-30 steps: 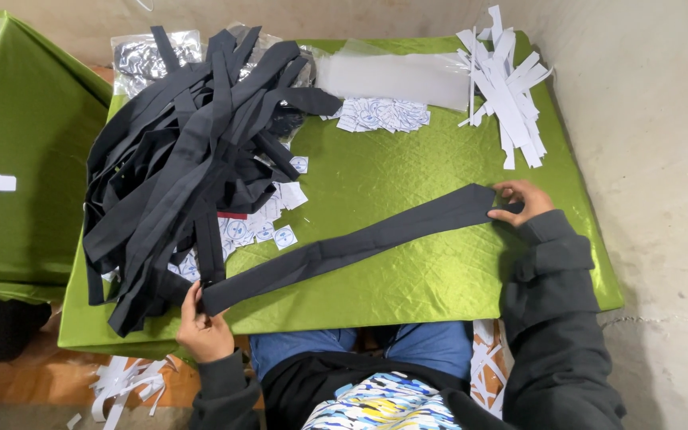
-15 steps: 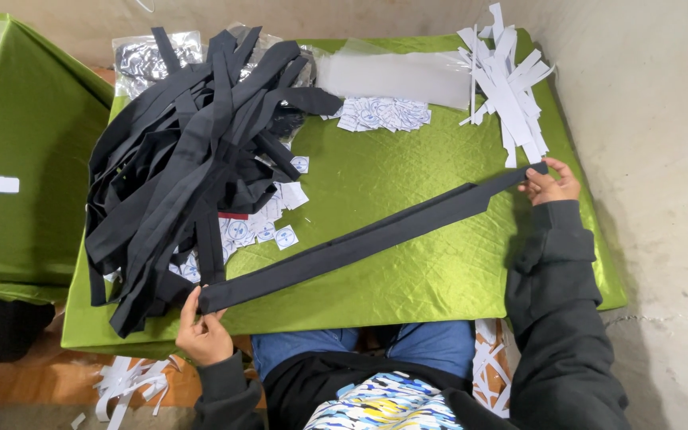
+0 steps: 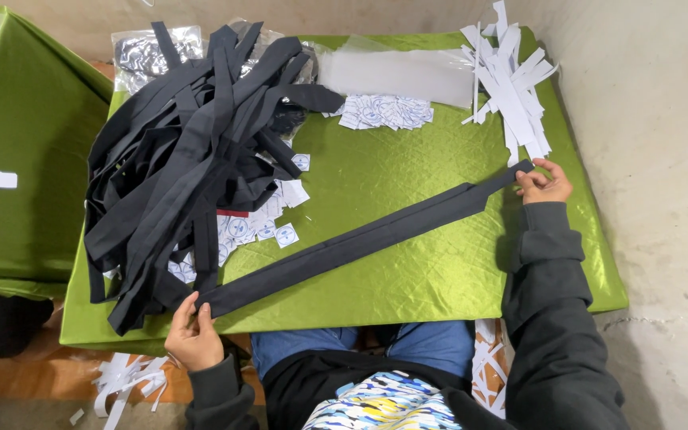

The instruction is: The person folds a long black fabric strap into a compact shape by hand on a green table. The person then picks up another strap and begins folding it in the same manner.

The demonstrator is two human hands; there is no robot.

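A long black fabric strip [image 3: 360,239] lies stretched diagonally across the green table [image 3: 408,175]. My left hand [image 3: 193,334] pinches its near end at the table's front left edge. My right hand [image 3: 545,185] grips its far, narrower end at the right side, just below a heap of white paper strips [image 3: 507,80]. A big tangled pile of similar black fabric strips [image 3: 193,151] covers the table's left half, and the stretched strip's near end touches it.
Small white square labels [image 3: 384,111] lie scattered at the back and beside the pile [image 3: 268,227]. A clear plastic sheet [image 3: 396,73] lies at the back. A second green table [image 3: 25,159] stands on the left. White paper scraps [image 3: 125,374] litter the floor. A concrete wall rises on the right.
My right hand has pulled the strip's far end up and to the right, drawing the strip straighter and longer across the table. My left hand has stayed at the near end.
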